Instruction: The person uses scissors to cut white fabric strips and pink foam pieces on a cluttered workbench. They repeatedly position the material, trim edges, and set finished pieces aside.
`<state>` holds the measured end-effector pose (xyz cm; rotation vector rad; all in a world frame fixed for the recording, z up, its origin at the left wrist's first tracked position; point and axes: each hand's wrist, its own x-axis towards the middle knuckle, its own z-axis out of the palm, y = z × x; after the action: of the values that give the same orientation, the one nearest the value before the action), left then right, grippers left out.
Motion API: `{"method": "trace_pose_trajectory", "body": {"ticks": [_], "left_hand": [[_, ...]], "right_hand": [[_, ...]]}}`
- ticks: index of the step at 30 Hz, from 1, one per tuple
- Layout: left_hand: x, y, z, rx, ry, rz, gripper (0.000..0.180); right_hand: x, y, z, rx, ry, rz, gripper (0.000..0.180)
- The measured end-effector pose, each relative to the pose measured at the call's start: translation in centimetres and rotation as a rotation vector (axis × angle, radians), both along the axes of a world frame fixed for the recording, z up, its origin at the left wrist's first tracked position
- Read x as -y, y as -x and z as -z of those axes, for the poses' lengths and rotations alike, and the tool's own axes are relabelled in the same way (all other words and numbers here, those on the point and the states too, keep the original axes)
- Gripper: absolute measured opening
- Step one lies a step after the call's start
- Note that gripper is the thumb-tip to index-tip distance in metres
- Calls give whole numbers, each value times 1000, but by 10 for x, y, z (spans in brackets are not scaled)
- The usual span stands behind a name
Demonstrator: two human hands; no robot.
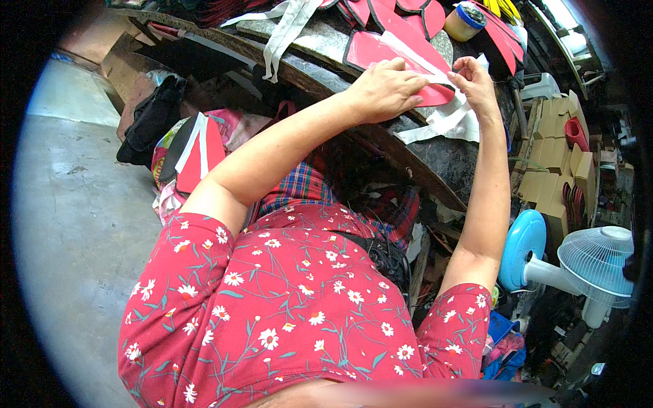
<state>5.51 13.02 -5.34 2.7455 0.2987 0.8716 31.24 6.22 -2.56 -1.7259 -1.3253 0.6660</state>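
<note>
A red sole-shaped piece [360,51] with a dark edge lies at the table's near edge. A white strip [416,56] runs along its length. My left hand [388,90] is closed over the near side of this piece, its fingertips partly hidden. To its right, my right hand [474,85] has thumb and forefinger pinched at the piece's end, on the white strip. Loose white strip [449,126] hangs in folds below both hands.
More red pieces [425,17] lie farther back, beside an open jar [465,22]. Another white strip [289,34] drapes over the table edge [231,42]. A red and black piece [197,153] rests at lower left. Cardboard boxes [547,136] and a blue-and-white fan [597,265] stand right.
</note>
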Motion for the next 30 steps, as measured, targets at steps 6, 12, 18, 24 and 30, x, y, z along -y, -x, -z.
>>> {"method": "trace_pose_trajectory", "body": {"ticks": [6,12,18,24,30], "left_hand": [[0,-16,0,17,-103,-82,46],[-2,-21,2,-35,-131,-75,46],[0,-25,0,-38,-128,-88,50],[2,-29,-2,-41,-172,-93,52],[6,-42,-4,-81,-205,-123,55]], "right_hand": [[3,0,11,-34,28,7,25],[14,-4,4,-112,110,46,27],[19,-16,17,-141,68,70,26],[16,-16,28,72,24,85,31],[34,19,11,787,-196,287,47]]}}
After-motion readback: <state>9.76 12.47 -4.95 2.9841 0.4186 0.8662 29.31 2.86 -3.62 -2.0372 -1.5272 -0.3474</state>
